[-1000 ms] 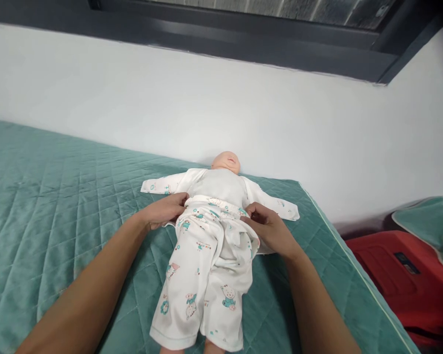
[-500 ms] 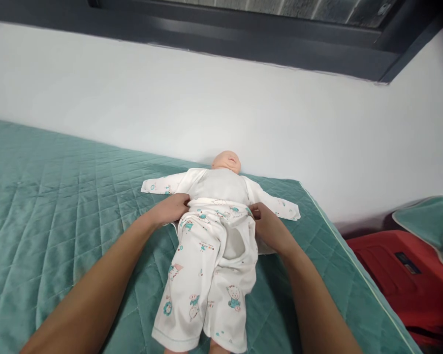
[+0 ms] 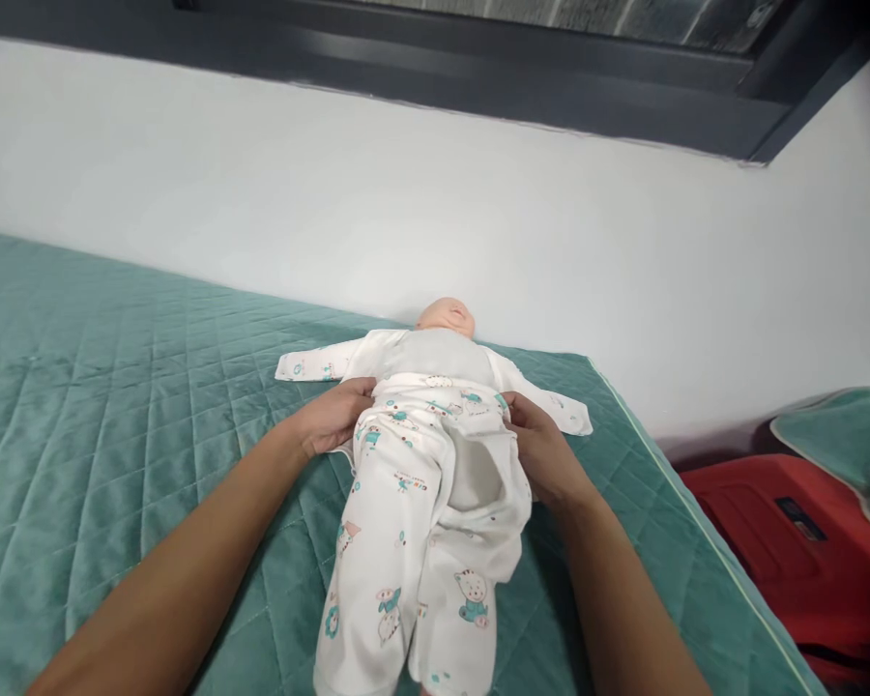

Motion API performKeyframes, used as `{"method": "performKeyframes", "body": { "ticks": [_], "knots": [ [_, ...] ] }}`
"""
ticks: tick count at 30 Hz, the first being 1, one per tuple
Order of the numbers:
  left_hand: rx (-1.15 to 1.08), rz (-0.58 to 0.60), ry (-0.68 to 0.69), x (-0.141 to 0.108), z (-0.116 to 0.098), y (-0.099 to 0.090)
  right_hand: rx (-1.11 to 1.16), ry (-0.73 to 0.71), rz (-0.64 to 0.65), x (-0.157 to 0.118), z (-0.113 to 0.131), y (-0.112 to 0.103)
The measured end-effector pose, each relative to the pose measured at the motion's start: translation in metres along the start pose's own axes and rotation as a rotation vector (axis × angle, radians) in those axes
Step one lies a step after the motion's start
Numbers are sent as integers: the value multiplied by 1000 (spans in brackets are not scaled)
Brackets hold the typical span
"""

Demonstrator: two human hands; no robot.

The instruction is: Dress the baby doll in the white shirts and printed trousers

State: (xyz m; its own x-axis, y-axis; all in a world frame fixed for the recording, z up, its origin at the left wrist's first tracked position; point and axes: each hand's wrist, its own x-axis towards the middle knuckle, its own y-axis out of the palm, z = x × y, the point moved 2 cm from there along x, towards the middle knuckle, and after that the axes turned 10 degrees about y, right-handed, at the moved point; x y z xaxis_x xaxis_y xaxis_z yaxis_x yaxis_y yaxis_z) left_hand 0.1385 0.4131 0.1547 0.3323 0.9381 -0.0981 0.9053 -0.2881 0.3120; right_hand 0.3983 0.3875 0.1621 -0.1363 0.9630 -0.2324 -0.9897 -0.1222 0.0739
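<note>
A baby doll (image 3: 446,315) lies on its back, head toward the wall, its arms spread in a white printed top (image 3: 319,362) that is open over its grey-white torso (image 3: 439,355). White printed pants (image 3: 384,541) cover its waist and legs, with an oval opening at the crotch. My left hand (image 3: 333,414) pinches the waistband at its left side. On the right side, my right hand (image 3: 540,440) has its fingers closed on the same waistband. The fingertips of both hands are partly hidden by the cloth.
A green quilted cover (image 3: 152,387) lies under the doll, its edge running down the right. Behind is a white wall (image 3: 478,213) below a dark window frame (image 3: 406,58). A red case (image 3: 761,541) and green cloth (image 3: 841,435) sit at the right.
The waistband has moved slightly up the doll's torso with both hands. The pants' legs have shifted a little to the right, and the crotch opening looks wider.
</note>
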Motion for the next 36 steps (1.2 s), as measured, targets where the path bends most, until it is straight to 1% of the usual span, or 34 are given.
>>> {"method": "performKeyframes", "body": {
  "ticks": [5, 9, 13, 15, 18, 20, 22, 25, 29, 31, 34, 36],
  "knots": [
    [-14, 48, 45, 4, 5, -2, 53, -35, 49, 0, 2, 3],
    [66, 72, 82, 6, 8, -6, 0, -28, 31, -1, 5, 2],
    [101, 86, 144, 5, 5, -4, -32, -12, 35, 2, 3, -3],
    [151, 91, 190, 4, 3, -1, -21, -11, 66, 4, 0, -6],
    [274, 103, 306, 2, -1, 2, 13, -14, 92, 8, -4, -7],
    [335, 112, 377, 1, -2, 3, 10, -15, 90, 9, -6, -7],
    [372, 128, 417, 1, -2, 2, -11, -21, 74, 8, -6, -7],
    [408, 135, 437, 2, 1, -1, -49, -24, 46, 7, -6, -7],
    [448, 98, 435, 3, 5, -4, -49, 3, 40, 8, -6, -8],
    [469, 109, 449, 3, 5, -4, -37, 15, 41, 10, -7, -10],
    [496, 153, 470, 3, 5, -3, -89, 28, 24, 11, -7, -10],
    [538, 129, 478, 3, 4, -3, -139, 15, 22, 10, -7, -8]
  ]
}}
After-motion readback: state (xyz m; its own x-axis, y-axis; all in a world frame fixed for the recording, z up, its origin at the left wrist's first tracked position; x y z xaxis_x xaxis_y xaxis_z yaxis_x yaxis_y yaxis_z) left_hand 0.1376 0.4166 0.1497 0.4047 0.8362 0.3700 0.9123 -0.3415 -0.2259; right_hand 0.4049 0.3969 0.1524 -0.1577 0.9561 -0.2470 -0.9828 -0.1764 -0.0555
